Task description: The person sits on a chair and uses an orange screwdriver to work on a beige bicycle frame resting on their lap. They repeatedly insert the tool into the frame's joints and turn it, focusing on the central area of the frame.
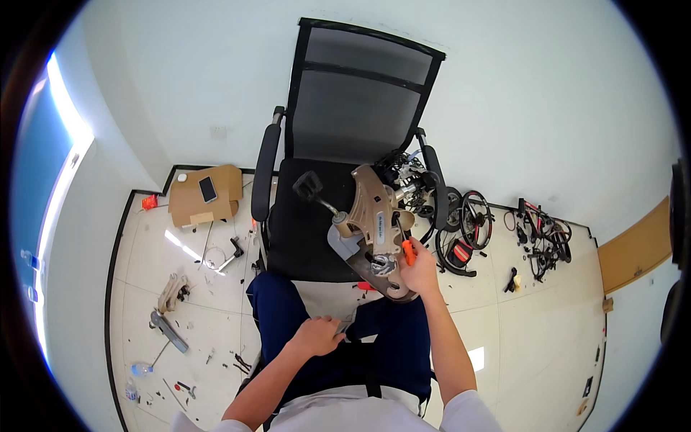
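A tan bicycle frame part (374, 212) lies tilted on the black seat of an office chair (299, 252). A crank with a black pedal (308, 186) sticks out from its left side. My right hand (419, 272) is closed on the orange handle of a screwdriver (409, 253). The tool's shaft points up along the right side of the frame part, and its tip is hard to make out. Over my lap, my left hand (318, 336) has its fingers curled in by a greyish thing at the fingertips, too small to name.
Chair armrests (266, 173) flank the seat. On the floor at left lie a cardboard sheet (187, 205) with a phone (207, 189), a grey metal part (169, 331) and scattered small parts. Wheels (476, 219) and a dark folded bicycle (543, 237) stand along the right wall.
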A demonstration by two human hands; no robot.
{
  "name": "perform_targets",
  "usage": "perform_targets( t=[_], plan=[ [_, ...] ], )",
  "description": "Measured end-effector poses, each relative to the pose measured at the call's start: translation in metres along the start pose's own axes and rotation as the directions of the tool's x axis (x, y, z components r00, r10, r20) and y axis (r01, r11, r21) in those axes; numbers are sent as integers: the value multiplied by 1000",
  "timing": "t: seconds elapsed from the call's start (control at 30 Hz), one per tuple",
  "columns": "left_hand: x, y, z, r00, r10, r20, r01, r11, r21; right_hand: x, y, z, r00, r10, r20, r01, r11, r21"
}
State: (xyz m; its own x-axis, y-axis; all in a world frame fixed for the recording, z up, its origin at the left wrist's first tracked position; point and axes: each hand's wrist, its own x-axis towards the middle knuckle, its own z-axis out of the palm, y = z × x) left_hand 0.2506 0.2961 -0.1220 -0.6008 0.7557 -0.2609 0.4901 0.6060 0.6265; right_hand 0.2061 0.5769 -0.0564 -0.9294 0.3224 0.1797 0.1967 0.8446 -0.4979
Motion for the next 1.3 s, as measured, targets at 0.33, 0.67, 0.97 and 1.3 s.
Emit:
perform_targets(
  t=[0.33,0.67,0.97,1.3],
  plan=[
    [-2,-7,-2,1000,8,-28,-8,1000,11,8,-34,-18,770,459,443,-564,165,809],
    [-2,-7,-13,998,-56,0,56,998,-18,-27,-48,42,768,407,495,-640,458,616],
    [-3,-17,-24,992,-122,-25,120,991,-53,-19,-42,71,756,382,531,-651,517,555],
    [-3,-19,-31,988,-153,-1,153,983,-103,-19,-46,70,733,403,548,-679,478,557]
  ],
)
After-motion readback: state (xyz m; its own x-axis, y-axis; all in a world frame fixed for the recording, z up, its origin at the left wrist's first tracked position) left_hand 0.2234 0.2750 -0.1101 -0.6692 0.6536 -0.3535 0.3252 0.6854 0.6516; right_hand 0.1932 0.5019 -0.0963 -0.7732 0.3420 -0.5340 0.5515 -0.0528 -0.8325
